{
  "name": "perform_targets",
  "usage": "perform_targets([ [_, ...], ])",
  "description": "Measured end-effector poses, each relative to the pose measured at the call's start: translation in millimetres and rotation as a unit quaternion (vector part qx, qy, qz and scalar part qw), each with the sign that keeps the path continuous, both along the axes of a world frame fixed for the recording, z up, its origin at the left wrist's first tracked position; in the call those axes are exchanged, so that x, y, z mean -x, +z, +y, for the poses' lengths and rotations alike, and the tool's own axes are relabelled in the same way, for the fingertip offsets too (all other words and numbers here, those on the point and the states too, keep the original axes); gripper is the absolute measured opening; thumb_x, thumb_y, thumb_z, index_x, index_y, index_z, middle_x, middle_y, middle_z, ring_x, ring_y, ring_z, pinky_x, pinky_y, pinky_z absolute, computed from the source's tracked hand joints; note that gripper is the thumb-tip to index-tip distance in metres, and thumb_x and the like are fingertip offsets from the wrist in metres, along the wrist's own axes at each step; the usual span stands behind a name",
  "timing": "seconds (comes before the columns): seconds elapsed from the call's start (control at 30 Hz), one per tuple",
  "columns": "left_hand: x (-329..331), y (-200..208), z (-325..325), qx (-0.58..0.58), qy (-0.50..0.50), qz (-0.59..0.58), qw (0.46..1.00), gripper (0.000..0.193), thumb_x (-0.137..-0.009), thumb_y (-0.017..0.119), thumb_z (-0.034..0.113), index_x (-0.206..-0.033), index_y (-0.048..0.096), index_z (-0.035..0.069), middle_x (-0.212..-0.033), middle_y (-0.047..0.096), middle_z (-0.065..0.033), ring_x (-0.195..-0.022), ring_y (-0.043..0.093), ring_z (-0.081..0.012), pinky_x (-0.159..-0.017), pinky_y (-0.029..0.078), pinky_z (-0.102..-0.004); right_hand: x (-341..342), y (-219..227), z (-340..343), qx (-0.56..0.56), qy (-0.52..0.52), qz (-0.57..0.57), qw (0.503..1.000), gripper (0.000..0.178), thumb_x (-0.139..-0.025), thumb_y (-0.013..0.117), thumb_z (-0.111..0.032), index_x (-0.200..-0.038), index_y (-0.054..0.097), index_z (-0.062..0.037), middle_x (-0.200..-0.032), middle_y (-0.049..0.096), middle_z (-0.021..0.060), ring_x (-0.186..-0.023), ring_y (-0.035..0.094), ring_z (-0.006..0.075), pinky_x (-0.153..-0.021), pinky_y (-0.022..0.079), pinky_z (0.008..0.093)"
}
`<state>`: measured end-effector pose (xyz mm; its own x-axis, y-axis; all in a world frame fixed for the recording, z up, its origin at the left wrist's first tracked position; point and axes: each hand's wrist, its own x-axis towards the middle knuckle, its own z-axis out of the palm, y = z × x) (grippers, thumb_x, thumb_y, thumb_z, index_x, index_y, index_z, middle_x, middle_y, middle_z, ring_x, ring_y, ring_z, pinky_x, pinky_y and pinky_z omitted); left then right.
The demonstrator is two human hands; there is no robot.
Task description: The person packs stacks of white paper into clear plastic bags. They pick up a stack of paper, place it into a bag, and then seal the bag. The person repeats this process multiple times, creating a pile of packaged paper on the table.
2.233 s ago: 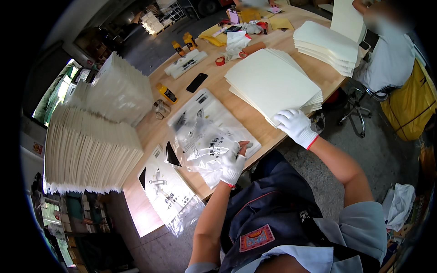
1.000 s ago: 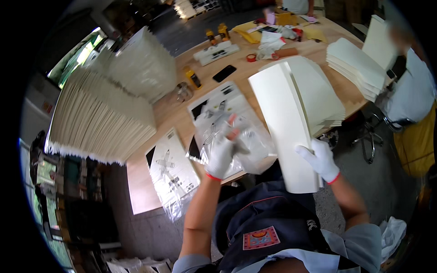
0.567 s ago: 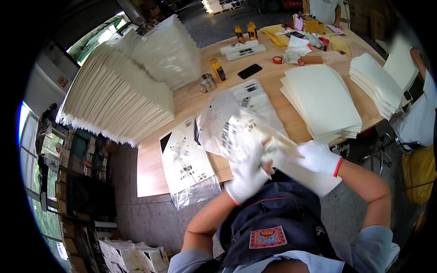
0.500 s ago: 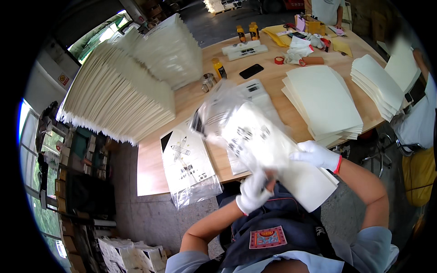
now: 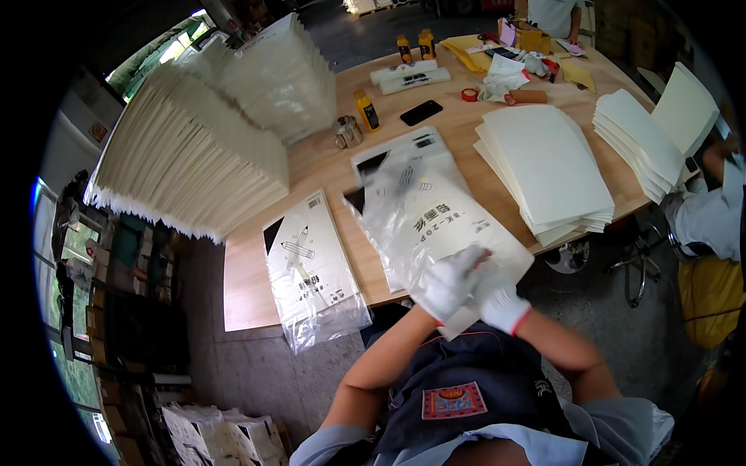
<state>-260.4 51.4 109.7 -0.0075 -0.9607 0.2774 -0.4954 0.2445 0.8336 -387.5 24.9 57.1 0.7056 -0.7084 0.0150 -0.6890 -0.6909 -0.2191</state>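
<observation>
In front of me a clear printed plastic bag [image 5: 435,210] lies tilted over the table's front edge, with a stack of white paper [image 5: 464,317] inside it and sticking out toward me. My left hand [image 5: 449,286], in a white glove with bare fingertips, is closed on the bag near its mouth. Close beside it my right hand [image 5: 501,301], in a white glove with a red cuff, is closed round the paper at the same end; its fingertips are partly hidden. Under this bag lies another printed bag [image 5: 423,142]. To the left rests a filled paper pack [image 5: 307,252] with a loose clear flap.
Tall stacks of packed paper [image 5: 186,147] stand at the left. Loose white sheets [image 5: 544,163] are piled at the right. A phone [image 5: 421,113], orange bottle [image 5: 365,110], glass jar [image 5: 348,132] and red tape roll [image 5: 469,95] lie farther back. Another person [image 5: 711,210] sits at the far right.
The bag with the paper has come down flat onto the table from a raised, blurred position. My right hand has moved left and down, next to my left hand.
</observation>
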Motion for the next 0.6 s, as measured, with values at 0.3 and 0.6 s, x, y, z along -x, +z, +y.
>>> perform_targets([
  [0.3, -1.9, -90.3, 90.2, 0.225, -0.022, -0.193, 0.955, 0.031, -0.066, 0.070, 0.010, -0.096, 0.061, 0.007, -0.097, 0.063, -0.0110, -0.085, 0.061, -0.0272, -0.070, 0.049, -0.0404, 69.0, -40.2, 2.4, 0.101, -0.144, 0.027, 0.984, 0.025, -0.088, 0.053, -0.038, -0.087, 0.056, -0.0125, -0.052, 0.058, 0.0081, -0.047, 0.059, 0.0263, -0.046, 0.045, 0.0425],
  [0.6, -25.2, -112.6, 195.6, -0.098, 0.365, 0.456, 0.806, 0.008, -0.091, 0.059, 0.009, -0.088, 0.052, 0.005, -0.079, 0.053, 0.0018, -0.074, 0.050, -0.0061, -0.068, 0.042, -0.0228, 79.7, 15.2, 58.0, 0.051, 0.096, 0.062, 0.992, 0.016, -0.076, 0.056, -0.024, -0.066, 0.053, -0.0113, -0.051, 0.055, 0.0045, -0.048, 0.058, 0.0213, -0.047, 0.045, 0.0388],
])
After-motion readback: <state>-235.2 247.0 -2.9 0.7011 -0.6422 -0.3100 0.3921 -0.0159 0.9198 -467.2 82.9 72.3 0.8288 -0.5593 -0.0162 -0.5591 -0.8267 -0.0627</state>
